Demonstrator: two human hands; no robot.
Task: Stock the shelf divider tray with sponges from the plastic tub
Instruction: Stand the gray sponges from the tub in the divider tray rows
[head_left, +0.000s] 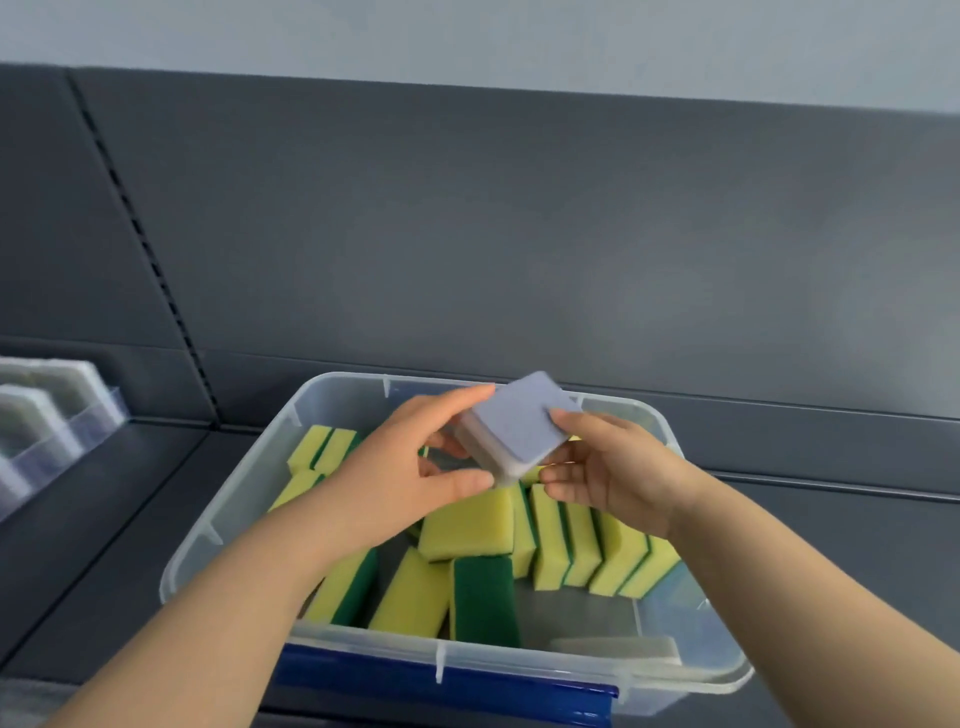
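Above the clear plastic tub (228, 514) I hold a blue-and-white sponge (519, 423), tilted with its blue face up. My left hand (410, 467) grips its left side and lower corner. My right hand (602, 467) pinches its right edge. Inside the tub lie several yellow-and-green sponges (467, 525), some upright in a row at the right, others leaning at the front. A white sponge (618, 648) rests at the tub's front right. The clear shelf divider tray (62, 415) stands at the far left on the shelf, with pale sponges in its compartments.
The tub sits on a dark grey shelf (114, 499) with a grey back panel (519, 234) behind it. A slotted upright strip (156, 270) runs down the panel at the left. A blue lid edge (441, 686) shows under the tub's front.
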